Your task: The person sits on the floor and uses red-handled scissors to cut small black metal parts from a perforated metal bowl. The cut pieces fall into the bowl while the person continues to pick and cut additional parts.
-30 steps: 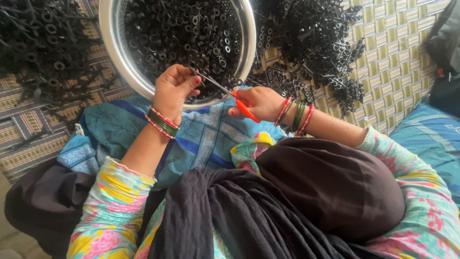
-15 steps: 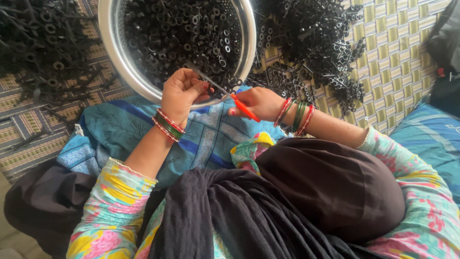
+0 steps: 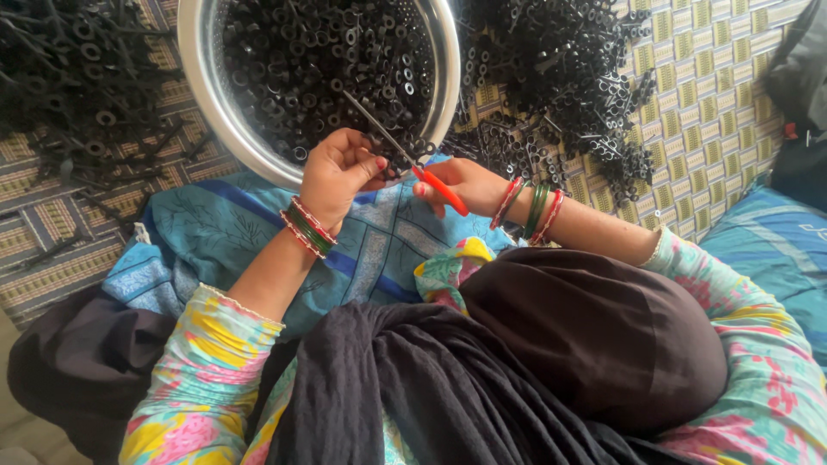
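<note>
- Left hand (image 3: 338,172): fingers curled in, tips pinched on a small black part at the bowl's near rim; the part itself is too small and hidden to identify. Red and green bangles sit on the wrist.
- Right hand (image 3: 461,182): closed around the orange-red handles of the scissors (image 3: 405,157), at 3 o'clock of the left hand and just beside it. Bangles on this wrist too.
- Scissors: metal blades run toward 10 o'clock from the handles, out over the bowl's contents, passing just past the left fingertips. Whether the blades are parted or closed, cannot tell.
- Steel bowl (image 3: 200,103): round, at 12 o'clock of both hands, filled with small black ring-shaped parts (image 3: 301,60).
- Loose black parts on sprues (image 3: 568,77) lie heaped on the patterned mat (image 3: 715,95) at 1 o'clock of the bowl; another heap (image 3: 69,77) at 9 o'clock.
- Blue cloth (image 3: 215,232) lies under the forearms, touching the bowl's near edge.
</note>
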`<state>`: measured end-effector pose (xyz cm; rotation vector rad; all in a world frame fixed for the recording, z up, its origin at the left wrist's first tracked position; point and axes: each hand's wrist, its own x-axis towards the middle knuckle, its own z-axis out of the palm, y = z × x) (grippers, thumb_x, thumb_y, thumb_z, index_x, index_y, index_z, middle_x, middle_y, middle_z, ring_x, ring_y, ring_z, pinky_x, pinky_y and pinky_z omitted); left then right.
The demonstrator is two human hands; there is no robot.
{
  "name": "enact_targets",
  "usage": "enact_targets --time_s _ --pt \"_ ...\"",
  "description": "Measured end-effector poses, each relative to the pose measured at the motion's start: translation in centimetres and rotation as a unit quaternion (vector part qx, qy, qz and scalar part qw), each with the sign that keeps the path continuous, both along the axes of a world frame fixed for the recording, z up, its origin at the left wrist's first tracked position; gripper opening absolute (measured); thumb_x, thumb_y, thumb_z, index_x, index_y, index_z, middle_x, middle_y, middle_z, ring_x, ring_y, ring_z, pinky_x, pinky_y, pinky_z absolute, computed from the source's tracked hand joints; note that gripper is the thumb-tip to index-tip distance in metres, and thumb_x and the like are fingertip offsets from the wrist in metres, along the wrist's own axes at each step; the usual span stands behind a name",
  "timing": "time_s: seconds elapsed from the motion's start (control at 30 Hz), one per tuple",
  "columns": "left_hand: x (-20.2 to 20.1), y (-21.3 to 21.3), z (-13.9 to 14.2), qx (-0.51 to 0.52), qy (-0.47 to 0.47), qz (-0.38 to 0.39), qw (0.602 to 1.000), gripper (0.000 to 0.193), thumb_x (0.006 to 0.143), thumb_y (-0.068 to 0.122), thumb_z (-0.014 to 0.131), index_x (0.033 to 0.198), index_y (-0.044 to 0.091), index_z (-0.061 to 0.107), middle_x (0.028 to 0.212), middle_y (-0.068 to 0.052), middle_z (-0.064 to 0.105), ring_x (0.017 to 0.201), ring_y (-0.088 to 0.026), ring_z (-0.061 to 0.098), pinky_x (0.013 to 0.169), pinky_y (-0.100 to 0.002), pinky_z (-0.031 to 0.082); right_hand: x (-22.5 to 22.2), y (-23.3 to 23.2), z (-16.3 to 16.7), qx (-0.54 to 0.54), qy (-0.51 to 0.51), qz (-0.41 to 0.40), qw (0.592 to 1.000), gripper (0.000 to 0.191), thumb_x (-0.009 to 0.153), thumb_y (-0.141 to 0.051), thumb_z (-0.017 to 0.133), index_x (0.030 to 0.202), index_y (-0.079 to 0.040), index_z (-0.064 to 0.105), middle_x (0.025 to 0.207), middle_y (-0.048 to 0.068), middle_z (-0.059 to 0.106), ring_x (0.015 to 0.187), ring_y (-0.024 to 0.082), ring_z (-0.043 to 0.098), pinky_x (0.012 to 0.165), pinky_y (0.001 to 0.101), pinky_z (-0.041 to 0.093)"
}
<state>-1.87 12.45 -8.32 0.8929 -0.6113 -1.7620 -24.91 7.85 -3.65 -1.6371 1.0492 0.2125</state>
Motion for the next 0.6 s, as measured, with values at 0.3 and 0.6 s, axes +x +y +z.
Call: enact_targets --time_s 0.3,0.6 --pt "1.3 -0.3 0.8 -0.028 -0.058 -0.018 0.998 0.010 0.096 0.005 0.070 0.105 0.006 0.065 0.093 -0.001 0.070 0.083 -0.013 0.070 0.072 -0.027 0.061 0.5 0.0 0.6 -0.059 0.124 -0.032 0.990 0.051 0.091 -0.053 0.068 0.070 -0.008 0.070 0.052 0.003 0.060 0.049 0.012 0.054 0.049 0.0319 0.042" --pt "10.3 -3.0 3.2 -0.002 0.059 0.188 0.980 0.063 0.092 0.069 0.054 0.104 0.009 0.070 0.088 -0.009 0.075 0.077 -0.019 0.075 0.064 -0.028 0.061 0.0 -0.2 0.3 -0.021 0.045 -0.090 0.995 0.053 0.098 -0.050 0.062 0.064 -0.009 0.065 0.055 -0.003 0.064 0.051 0.006 0.056 0.050 0.0269 0.043"
